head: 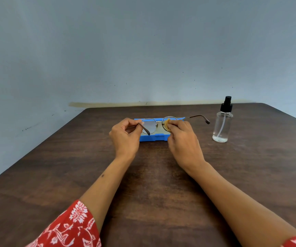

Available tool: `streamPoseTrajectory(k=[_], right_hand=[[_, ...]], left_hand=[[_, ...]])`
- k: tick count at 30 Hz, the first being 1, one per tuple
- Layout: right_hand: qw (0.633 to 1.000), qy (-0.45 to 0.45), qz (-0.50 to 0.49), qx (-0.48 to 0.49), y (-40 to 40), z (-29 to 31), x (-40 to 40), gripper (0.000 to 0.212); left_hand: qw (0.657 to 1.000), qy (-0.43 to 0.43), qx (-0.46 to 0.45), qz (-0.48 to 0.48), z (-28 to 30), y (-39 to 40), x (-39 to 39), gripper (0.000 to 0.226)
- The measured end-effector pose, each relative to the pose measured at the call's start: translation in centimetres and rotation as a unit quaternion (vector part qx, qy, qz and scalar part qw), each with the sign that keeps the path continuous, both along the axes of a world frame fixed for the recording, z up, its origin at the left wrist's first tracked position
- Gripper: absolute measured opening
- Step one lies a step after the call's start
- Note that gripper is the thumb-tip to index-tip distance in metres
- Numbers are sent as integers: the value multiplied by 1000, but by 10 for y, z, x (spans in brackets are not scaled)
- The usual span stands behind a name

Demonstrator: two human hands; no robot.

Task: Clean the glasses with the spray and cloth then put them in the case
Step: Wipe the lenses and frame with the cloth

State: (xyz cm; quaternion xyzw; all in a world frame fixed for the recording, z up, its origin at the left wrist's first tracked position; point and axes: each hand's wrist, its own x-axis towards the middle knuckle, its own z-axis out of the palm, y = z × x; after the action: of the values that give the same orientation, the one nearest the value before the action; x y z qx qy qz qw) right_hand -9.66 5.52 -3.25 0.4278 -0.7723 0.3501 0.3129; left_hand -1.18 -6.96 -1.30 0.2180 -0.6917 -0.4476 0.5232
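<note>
Wiping one lens of the glasses (154, 123), held up just above the open blue case (152, 138).

Left hand (125, 135) pinches one arm of the frame; right hand (181, 134) presses the folded cloth (167, 124) on the lens. Spray bottle (223, 124) stands apart on the worktop (152, 184). Next, likely the other lens, then folding the arms.

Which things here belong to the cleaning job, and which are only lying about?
Part of the job:
- glasses, held by the left hand
- cloth, pressed on a lens by the right hand
- spray bottle, standing at the right
- blue case, open behind the hands

Lying about:
- nothing; only the table remains
</note>
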Motion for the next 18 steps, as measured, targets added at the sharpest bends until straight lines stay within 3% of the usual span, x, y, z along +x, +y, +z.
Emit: streamPoseTrajectory(k=[18], right_hand=[[995, -82, -47, -7, 7, 4, -4, 34]], left_hand=[[1000, 5, 3, 5, 3, -2, 0, 13]])
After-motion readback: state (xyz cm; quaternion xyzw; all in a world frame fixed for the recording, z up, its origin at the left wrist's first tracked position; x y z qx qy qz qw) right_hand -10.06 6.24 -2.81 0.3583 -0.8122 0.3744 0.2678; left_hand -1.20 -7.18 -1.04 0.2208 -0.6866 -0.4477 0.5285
